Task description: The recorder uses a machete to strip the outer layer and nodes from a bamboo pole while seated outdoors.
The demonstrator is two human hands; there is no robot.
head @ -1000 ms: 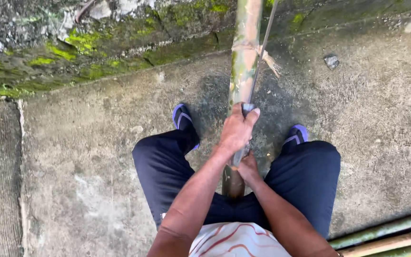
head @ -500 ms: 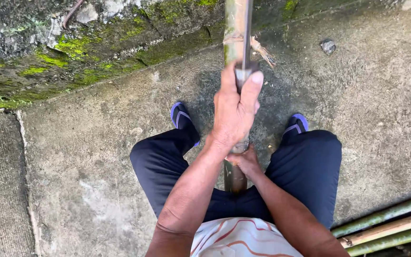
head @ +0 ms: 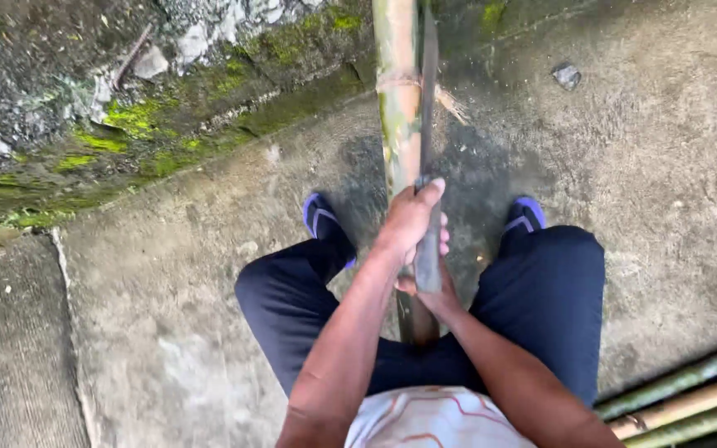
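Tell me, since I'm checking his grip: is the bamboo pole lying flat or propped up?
Cannot tell: the bamboo pole runs between his knees, its far end out of frame.

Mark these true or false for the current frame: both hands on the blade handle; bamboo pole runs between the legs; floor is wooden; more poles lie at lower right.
1. Both hands grip the handle. False: the left hand holds the blade; the right hand holds the pole.
2. The pole runs between the legs. True.
3. The floor is wooden. False: the floor is concrete.
4. More poles lie at lower right. True.
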